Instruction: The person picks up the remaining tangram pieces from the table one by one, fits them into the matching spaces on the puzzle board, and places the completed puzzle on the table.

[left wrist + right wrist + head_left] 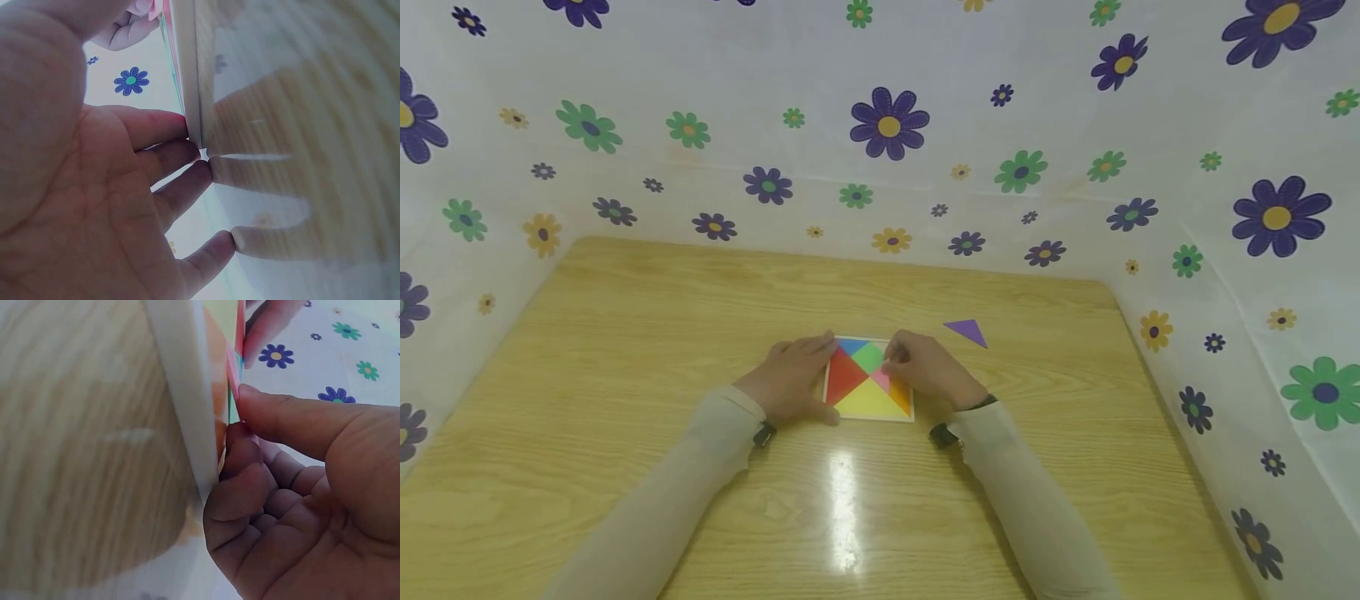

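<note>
A shallow white-rimmed tangram tray [872,419] lies flat, holding a red triangle [844,377], a yellow triangle [872,402], and blue [852,343], green [869,357] and orange [900,399] pieces. My left hand [790,380] rests at the tray's left side, fingers extended; in the left wrist view its fingertips meet the tray edge [192,81] and the table. Between thumb and forefinger, my right hand [934,371] pinches a pink piece [232,374] over the tray's right part. That piece tilts up from the tray in the right wrist view.
A purple triangle [970,332] lies on the wooden table [700,317], beyond and right of the tray. Flower-patterned white cloth [820,150] stands behind the table and along both sides.
</note>
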`<state>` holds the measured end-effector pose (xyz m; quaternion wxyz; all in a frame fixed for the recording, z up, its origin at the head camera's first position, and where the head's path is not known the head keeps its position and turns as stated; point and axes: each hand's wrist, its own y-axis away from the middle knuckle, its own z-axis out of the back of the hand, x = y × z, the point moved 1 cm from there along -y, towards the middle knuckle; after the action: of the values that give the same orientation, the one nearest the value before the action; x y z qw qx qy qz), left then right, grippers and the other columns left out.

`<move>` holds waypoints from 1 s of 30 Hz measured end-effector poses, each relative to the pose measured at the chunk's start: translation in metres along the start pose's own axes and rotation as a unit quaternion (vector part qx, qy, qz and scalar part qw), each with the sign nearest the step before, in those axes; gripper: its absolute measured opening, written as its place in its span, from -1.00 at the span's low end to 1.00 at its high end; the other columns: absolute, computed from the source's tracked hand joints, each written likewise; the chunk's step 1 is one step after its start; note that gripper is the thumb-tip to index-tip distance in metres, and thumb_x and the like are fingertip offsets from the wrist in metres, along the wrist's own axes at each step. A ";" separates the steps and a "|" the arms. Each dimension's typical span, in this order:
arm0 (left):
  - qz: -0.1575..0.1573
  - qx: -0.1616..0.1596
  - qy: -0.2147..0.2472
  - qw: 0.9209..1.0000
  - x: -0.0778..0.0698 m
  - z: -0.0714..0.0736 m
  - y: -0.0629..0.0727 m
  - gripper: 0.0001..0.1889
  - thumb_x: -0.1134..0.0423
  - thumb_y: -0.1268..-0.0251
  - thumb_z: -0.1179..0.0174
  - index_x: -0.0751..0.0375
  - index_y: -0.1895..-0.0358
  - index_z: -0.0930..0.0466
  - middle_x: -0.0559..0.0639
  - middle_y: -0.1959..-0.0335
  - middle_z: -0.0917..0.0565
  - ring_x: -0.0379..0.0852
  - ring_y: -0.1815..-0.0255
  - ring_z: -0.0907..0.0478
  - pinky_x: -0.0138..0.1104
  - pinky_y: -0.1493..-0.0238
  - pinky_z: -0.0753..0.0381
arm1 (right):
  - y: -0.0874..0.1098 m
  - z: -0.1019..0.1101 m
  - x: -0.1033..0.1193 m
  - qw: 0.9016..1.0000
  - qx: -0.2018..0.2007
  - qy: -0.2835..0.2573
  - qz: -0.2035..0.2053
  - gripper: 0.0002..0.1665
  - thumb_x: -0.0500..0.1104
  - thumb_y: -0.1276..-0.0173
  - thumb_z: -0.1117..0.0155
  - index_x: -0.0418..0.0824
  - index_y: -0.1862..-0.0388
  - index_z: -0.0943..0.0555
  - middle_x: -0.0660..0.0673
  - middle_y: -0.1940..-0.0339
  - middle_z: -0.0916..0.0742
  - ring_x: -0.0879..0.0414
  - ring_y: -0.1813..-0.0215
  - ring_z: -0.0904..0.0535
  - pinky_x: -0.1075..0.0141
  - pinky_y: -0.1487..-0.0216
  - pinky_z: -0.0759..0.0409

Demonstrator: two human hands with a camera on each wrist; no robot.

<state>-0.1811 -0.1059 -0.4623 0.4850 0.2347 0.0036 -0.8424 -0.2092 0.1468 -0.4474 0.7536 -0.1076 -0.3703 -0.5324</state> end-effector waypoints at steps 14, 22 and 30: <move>0.002 -0.001 0.000 1.000 0.000 -0.002 -0.002 0.26 -0.39 -0.05 -0.42 0.17 -0.69 0.03 0.06 -0.71 0.00 0.12 -0.70 0.03 0.13 -0.61 -0.03 | 0.002 -0.004 0.006 0.999 -0.005 0.024 -0.021 -0.69 -0.16 -0.47 -0.35 -0.28 -0.08 -0.59 -0.17 0.07 -0.72 -0.05 0.04 -0.62 0.09 -0.09 -0.66; -0.001 -0.004 -0.002 1.000 -0.001 -0.001 0.000 0.26 -0.39 -0.04 -0.43 0.19 -0.68 0.02 0.07 -0.71 -0.01 0.12 -0.69 0.02 0.13 -0.60 -0.04 | 0.005 -0.002 0.009 0.999 0.010 0.041 0.000 -0.71 -0.21 -0.47 -0.34 -0.31 -0.08 -0.58 -0.20 0.03 -0.72 -0.07 -0.03 -0.63 0.07 -0.17 -0.64; 0.006 -0.001 0.002 1.000 -0.004 0.001 0.001 0.25 -0.35 -0.05 -0.45 0.18 -0.68 0.00 0.06 -0.71 -0.01 0.12 -0.70 0.02 0.13 -0.61 -0.02 | 0.008 0.001 0.010 0.998 0.024 0.050 0.018 -0.71 -0.24 -0.46 -0.35 -0.30 -0.07 -0.55 -0.17 0.06 -0.69 -0.04 0.02 -0.58 0.10 -0.13 -0.61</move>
<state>-0.1795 -0.1031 -0.4591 0.4901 0.2363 0.0037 -0.8390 -0.2010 0.1437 -0.4381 0.7831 -0.0699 -0.3425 -0.5143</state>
